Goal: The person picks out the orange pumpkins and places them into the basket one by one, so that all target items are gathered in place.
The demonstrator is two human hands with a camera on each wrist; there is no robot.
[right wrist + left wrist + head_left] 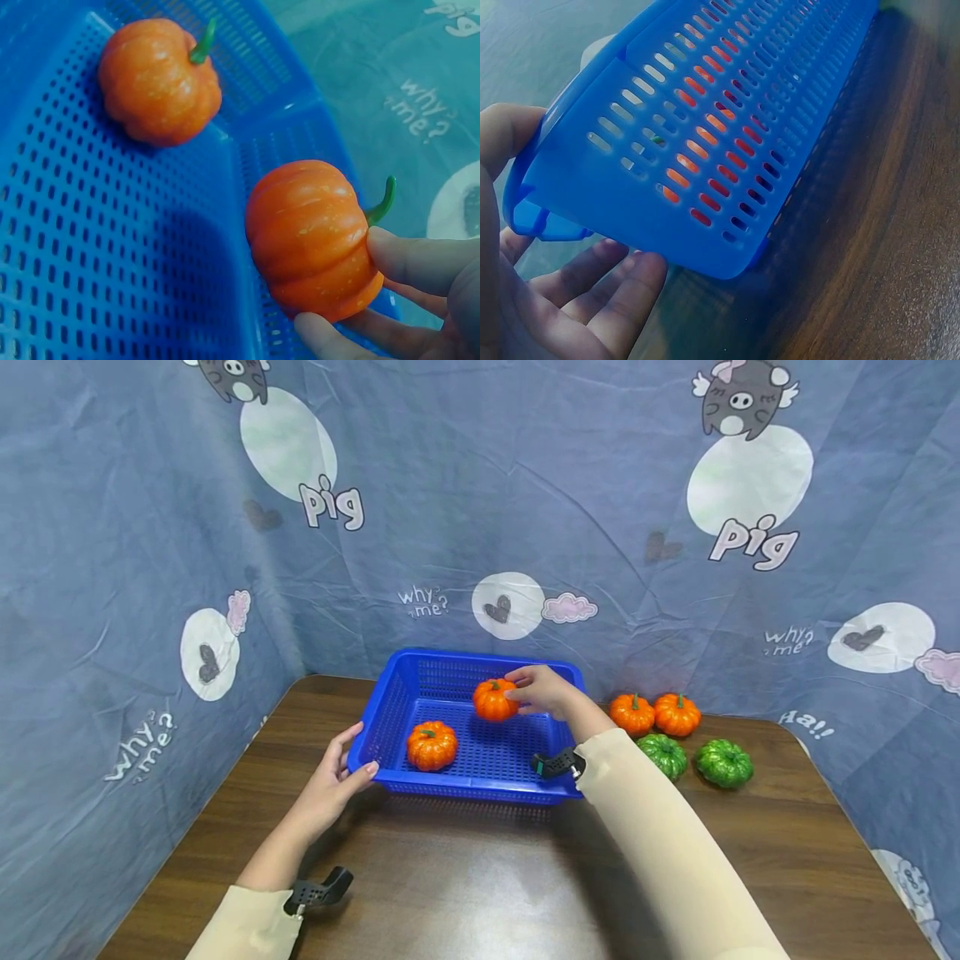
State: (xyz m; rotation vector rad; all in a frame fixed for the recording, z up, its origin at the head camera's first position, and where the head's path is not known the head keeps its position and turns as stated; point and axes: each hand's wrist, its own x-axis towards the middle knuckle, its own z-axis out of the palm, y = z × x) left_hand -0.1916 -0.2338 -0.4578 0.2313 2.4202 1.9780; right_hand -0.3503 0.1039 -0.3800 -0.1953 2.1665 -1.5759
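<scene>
In the head view, the left hand (330,787) grips the blue basket (480,787) at its eight o'clock corner, thumb along the front rim and fingers along the side, presumably to keep it from sliding on the wooden tabletop (450,877). The right hand (547,693) pinches the held pumpkin (492,701) from its three o'clock side, inside the basket's rim; whether it clears the basket floor I cannot tell. A second pumpkin (431,747) sits in the basket at about eight o'clock from the held one. Outside, at three o'clock from the basket, two orange pumpkins (632,716) (677,716) stand side by side behind two green pumpkins (663,757) (724,764), likely grouped there for the right arm's easy reach. In the left wrist view, a digit crosses the rim at nine o'clock while fingers brace below at seven, a hold that seems suited to a thin lip; orange shows through the slots. In the right wrist view, the digits meet the held pumpkin between three and six o'clock, leaving its green stem free at two, probably because the rounded body offers firmer purchase.
</scene>
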